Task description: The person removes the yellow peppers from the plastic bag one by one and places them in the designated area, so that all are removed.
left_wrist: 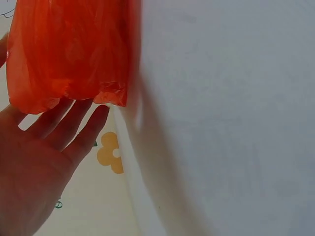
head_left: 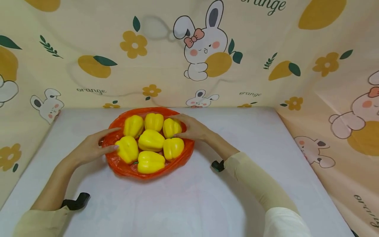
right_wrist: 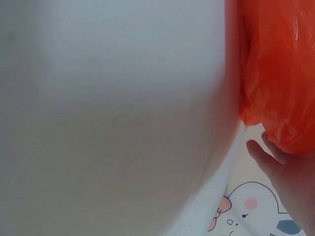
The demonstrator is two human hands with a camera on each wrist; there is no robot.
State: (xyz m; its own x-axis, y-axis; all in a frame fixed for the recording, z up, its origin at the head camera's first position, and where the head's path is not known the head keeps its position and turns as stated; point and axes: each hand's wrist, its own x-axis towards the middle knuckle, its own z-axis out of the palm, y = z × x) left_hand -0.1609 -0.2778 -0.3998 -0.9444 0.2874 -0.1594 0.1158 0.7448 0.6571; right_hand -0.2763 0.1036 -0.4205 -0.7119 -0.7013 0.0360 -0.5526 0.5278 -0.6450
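In the head view, an orange-red plastic bag (head_left: 118, 169) lies spread wide on the table, with several yellow bell peppers (head_left: 151, 140) inside. My left hand (head_left: 91, 146) is at the bag's left rim, its thumb tip by the leftmost pepper. The left wrist view shows that hand's fingers (left_wrist: 66, 128) fairly straight against the outside of the bag (left_wrist: 69, 54). At the right rim, my right hand (head_left: 193, 128) reaches over, thumb and fingertips by the upper right pepper. Its lower fingers (right_wrist: 266, 157) extend beside the bag (right_wrist: 280, 73) in the right wrist view.
A white-covered table (head_left: 189, 204) carries the bag near its back edge. Behind and beside it hangs a cream cloth (head_left: 160, 72) printed with rabbits, flowers and oranges. A black wrist mount (head_left: 77, 201) sits at the left wrist and another black mount (head_left: 218, 165) at the right.
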